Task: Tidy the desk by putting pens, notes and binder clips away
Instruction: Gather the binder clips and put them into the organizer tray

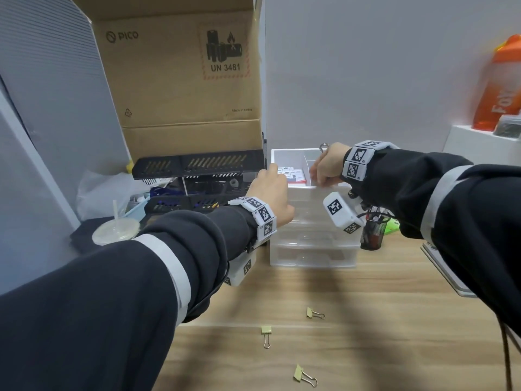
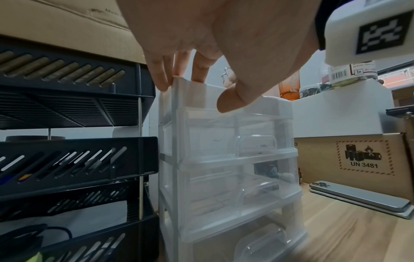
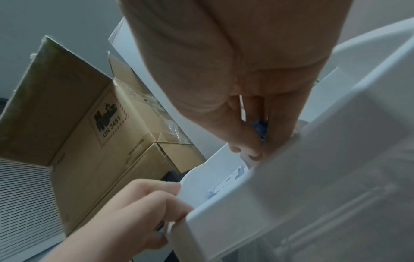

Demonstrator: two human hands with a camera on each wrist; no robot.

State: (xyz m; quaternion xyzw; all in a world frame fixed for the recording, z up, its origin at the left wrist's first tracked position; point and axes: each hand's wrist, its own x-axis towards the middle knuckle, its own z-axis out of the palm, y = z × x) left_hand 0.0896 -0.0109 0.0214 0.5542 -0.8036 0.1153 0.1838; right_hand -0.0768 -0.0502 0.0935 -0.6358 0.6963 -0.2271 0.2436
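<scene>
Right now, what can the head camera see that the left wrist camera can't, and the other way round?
Only the head view shows three gold binder clips lying on the wooden desk, plus the open top tray's compartments. Only the left wrist view shows the clear drawer fronts and a phone by a cardboard box. Both show the left hand touching the drawer unit's top corner.

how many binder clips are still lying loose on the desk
3 gold binder clips on the wooden desk: one nearest the drawer unit, one in the middle, one closest to the camera. The sleeves may hide others.
</scene>
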